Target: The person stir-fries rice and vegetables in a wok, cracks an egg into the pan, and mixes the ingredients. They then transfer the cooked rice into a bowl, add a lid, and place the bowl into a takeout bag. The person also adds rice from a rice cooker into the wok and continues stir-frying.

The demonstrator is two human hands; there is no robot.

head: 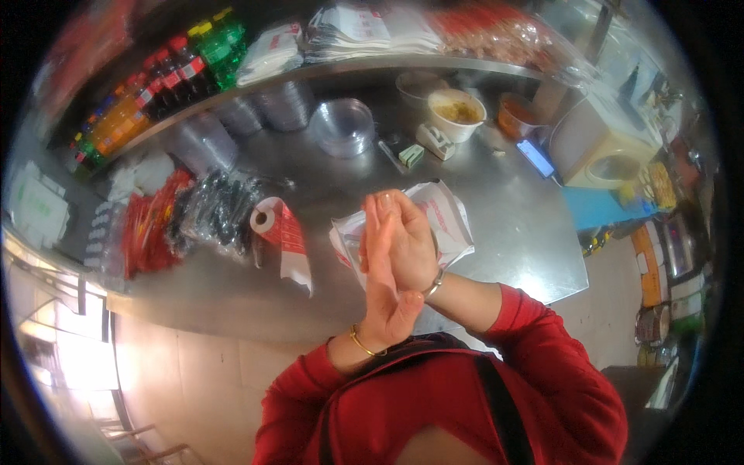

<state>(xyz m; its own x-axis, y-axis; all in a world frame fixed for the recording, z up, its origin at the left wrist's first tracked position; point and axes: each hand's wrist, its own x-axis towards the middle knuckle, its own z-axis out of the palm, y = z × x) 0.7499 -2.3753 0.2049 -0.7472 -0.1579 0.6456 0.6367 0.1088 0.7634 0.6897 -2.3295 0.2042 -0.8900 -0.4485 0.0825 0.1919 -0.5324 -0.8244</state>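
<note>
My left hand (381,290), with a gold bracelet at its wrist, rises upright and palm inward. Against it presses my right hand (412,250), which wears a silver bangle. The palms meet, so whatever might lie between them is hidden. Just beyond both hands, a white paper bag (450,224) with red print lies on the steel table (511,232); my hands cover part of it. To the left stands a roll of red-and-white printed labels (282,224), its loose end trailing toward me.
Plastic-wrapped packets (218,212) and red packets (152,224) lie left. Behind are clear plastic lids (343,128), a white bowl of food (457,119) and a phone (535,158). A cream-coloured machine (607,139) sits right. The shelf (383,63) holds drink bottles (174,67) and folded bags (349,35).
</note>
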